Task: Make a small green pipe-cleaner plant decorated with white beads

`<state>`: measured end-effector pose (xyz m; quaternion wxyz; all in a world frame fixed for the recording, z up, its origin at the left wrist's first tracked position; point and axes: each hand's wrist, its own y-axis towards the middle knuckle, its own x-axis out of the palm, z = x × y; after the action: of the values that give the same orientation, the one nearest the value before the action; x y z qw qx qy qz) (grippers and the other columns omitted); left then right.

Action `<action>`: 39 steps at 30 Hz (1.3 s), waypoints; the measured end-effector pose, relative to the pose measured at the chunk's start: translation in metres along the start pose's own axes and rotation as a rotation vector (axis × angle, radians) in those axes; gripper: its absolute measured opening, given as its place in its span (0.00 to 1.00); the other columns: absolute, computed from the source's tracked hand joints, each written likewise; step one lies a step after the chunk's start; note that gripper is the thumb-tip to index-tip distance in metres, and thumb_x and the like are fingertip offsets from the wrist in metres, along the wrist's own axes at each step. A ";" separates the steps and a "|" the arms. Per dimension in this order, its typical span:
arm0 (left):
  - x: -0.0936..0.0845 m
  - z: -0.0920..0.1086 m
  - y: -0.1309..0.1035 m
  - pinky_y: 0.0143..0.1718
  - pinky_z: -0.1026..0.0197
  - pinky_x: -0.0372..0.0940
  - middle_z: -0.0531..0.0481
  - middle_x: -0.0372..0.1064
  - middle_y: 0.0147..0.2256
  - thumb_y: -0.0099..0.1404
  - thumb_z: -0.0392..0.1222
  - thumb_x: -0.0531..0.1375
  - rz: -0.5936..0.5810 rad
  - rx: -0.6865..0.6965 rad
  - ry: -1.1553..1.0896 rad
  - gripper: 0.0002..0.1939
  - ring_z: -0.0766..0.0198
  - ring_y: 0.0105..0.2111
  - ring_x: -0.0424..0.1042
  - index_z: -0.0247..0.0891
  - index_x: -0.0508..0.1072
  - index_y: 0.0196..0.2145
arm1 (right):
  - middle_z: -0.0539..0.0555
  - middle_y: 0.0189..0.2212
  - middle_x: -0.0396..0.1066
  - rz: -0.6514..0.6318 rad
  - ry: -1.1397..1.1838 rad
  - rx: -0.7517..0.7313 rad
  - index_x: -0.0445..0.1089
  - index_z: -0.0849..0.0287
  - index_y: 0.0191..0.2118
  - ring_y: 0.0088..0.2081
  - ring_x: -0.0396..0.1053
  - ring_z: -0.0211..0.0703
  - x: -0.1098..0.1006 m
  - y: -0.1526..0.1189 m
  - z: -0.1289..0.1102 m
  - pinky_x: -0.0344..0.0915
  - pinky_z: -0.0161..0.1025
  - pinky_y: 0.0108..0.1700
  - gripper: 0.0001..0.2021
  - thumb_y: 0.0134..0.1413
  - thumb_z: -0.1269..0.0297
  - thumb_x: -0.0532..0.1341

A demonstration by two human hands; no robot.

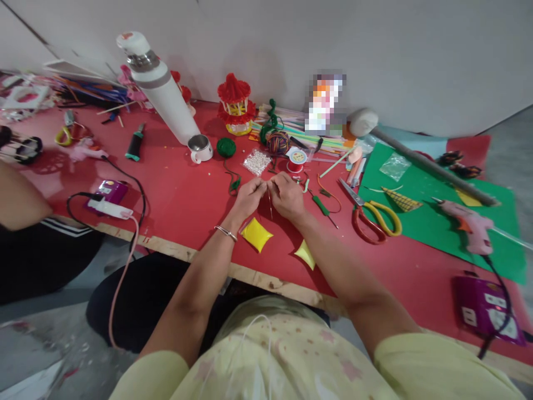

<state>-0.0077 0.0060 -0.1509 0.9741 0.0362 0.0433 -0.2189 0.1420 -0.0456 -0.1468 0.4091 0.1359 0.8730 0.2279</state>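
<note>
My left hand (249, 196) and my right hand (287, 195) meet over the red table (187, 214), fingertips pinched close together. A thin strand (270, 203) hangs down from between them; its upper end is hidden by the fingers. Just behind the hands lie a bag of white beads (257, 162) and a red-and-white spool (297, 158). A yellow packet (257, 235) rests near my left wrist, and a paler yellow packet (305, 254) is partly under my right forearm. To the right of my right hand lies a green-handled hook (320, 205).
Scissors (370, 214), a pink glue gun (470, 222) and green sheet (441, 239) are on the right. A tall white flask (162, 94), cup (200, 149) and red ornament (236, 105) stand behind. Cables cross the left side, where another person's arm (20, 200) shows.
</note>
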 end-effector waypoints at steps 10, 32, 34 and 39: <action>-0.010 0.006 -0.004 0.36 0.62 0.63 0.51 0.72 0.28 0.58 0.48 0.68 -0.015 0.072 0.054 0.12 0.66 0.30 0.67 0.35 0.78 0.30 | 0.51 0.24 0.61 0.012 0.112 0.064 0.56 0.54 0.26 0.28 0.58 0.40 0.001 0.003 0.002 0.53 0.41 0.33 0.20 0.71 0.53 0.50; -0.009 0.004 -0.004 0.30 0.65 0.58 0.52 0.71 0.26 0.52 0.48 0.71 0.024 -0.048 -0.049 0.15 0.70 0.26 0.63 0.33 0.81 0.31 | 0.44 0.20 0.45 -0.030 0.368 0.228 0.47 0.55 0.22 0.24 0.46 0.33 0.006 0.003 0.007 0.44 0.39 0.28 0.25 0.67 0.48 0.54; -0.009 0.005 -0.005 0.27 0.65 0.56 0.53 0.69 0.24 0.53 0.50 0.71 0.022 -0.078 -0.042 0.16 0.71 0.24 0.60 0.33 0.81 0.31 | 0.44 0.20 0.45 -0.032 0.387 0.244 0.47 0.55 0.22 0.24 0.45 0.33 0.006 0.003 0.008 0.44 0.39 0.29 0.26 0.66 0.47 0.54; -0.007 0.008 -0.007 0.23 0.65 0.51 0.56 0.63 0.20 0.55 0.51 0.69 0.028 -0.088 -0.048 0.15 0.73 0.21 0.55 0.33 0.81 0.30 | 0.44 0.21 0.45 -0.050 0.457 0.265 0.48 0.55 0.23 0.24 0.45 0.33 0.004 0.004 0.007 0.44 0.38 0.28 0.27 0.65 0.43 0.54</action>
<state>-0.0168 0.0021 -0.1429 0.9785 -0.0114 0.0290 -0.2038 0.1446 -0.0385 -0.1514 0.1855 0.1118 0.9680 0.1264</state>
